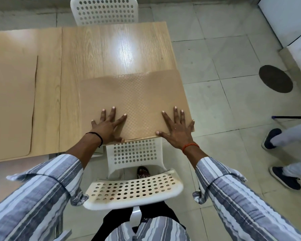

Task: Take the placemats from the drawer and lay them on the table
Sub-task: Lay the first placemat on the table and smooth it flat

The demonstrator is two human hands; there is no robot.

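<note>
A tan textured placemat [135, 96] lies flat on the near right part of the light wooden table [111, 49], its right edge slightly past the table's side. My left hand [108, 125] rests palm down on the mat's near left corner, fingers spread. On the near right corner my right hand [176, 126] is pressed flat, also with fingers apart. Another tan placemat [10, 105] lies on the adjoining table at the left. No drawer is in view.
A white perforated chair [134, 186] stands between me and the table, and a second one [104, 11] is at the far side. Another person's legs and dark shoes [283, 176] are on the tiled floor at right, near a round dark floor cover [275, 78].
</note>
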